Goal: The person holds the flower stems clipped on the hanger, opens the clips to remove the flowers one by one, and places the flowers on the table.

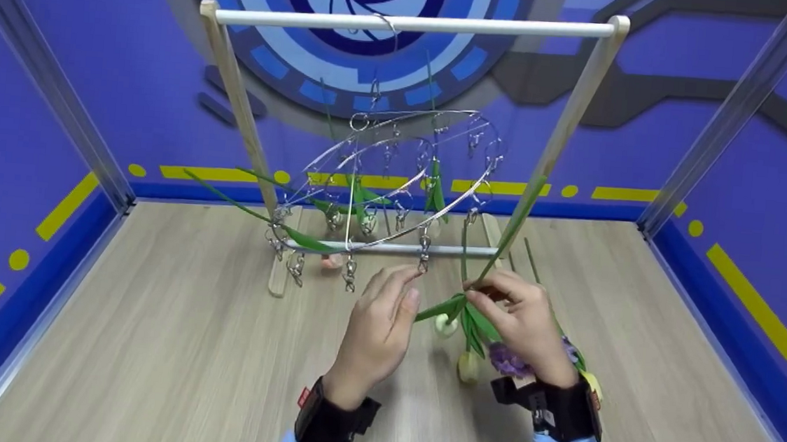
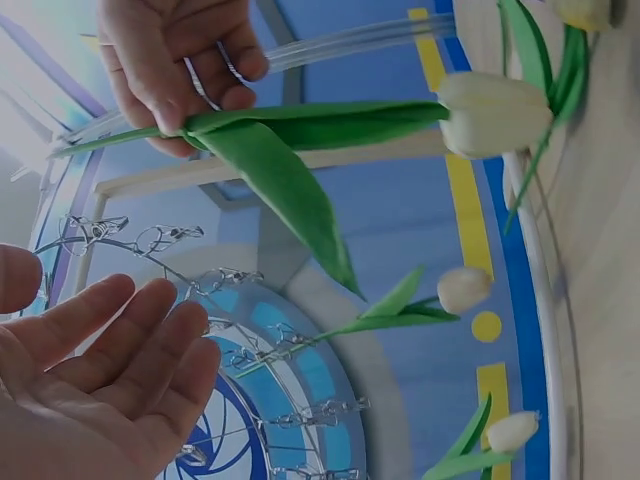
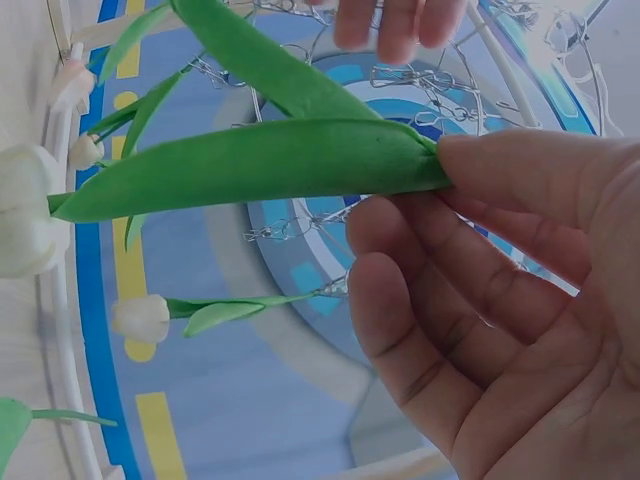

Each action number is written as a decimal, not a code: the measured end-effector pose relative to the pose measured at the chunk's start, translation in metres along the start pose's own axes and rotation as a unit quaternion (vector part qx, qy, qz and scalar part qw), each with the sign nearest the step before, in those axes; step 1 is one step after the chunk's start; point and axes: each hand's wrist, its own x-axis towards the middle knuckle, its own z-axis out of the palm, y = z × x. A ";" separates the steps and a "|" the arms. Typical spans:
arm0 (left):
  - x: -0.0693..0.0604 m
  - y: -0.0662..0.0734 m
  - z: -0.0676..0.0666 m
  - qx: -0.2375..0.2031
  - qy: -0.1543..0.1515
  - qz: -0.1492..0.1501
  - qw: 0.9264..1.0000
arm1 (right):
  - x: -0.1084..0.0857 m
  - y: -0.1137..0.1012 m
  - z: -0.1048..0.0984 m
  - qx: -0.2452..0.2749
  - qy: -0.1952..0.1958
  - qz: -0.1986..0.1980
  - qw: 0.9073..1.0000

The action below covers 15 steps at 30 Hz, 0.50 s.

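Observation:
My right hand (image 1: 522,322) pinches the green stem of an artificial white tulip (image 2: 495,115) between thumb and fingers, where the leaves join it. The bloom points down and the stem rises up and to the right. Close on the left, my left hand (image 1: 379,318) holds nothing that I can see, its fingers extended. Its fingertips are near a metal clip (image 1: 423,260) at the front of an oval wire clip hanger (image 1: 392,235); whether they touch is unclear. Another white tulip (image 3: 140,318) hangs from a clip farther back.
The hanger hooks over the white bar (image 1: 416,24) of a wooden-legged stand (image 1: 577,116). More flowers, with long green stems, hang on its left and back. A purple flower (image 1: 509,360) and a yellow tulip (image 1: 468,367) lie on the table near my right wrist.

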 end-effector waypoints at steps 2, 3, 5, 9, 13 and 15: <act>-0.002 -0.002 0.001 0.033 0.001 0.015 0.999 | 0.000 0.001 -0.001 0.001 0.003 0.008 1.000; -0.003 -0.003 0.001 0.048 0.000 0.021 0.999 | 0.000 0.001 -0.001 0.000 0.004 0.012 1.000; -0.004 -0.006 0.002 0.074 -0.004 0.031 0.997 | 0.000 0.003 -0.002 -0.003 0.003 0.020 1.000; -0.006 -0.011 0.003 0.124 -0.011 0.049 0.991 | 0.000 0.006 -0.003 -0.009 0.000 0.037 0.999; -0.008 -0.016 0.003 0.175 -0.014 0.068 0.982 | 0.000 0.009 -0.003 -0.008 0.001 0.056 0.998; -0.009 -0.018 0.004 0.198 -0.016 0.076 0.977 | -0.001 0.010 -0.003 -0.004 0.001 0.069 0.998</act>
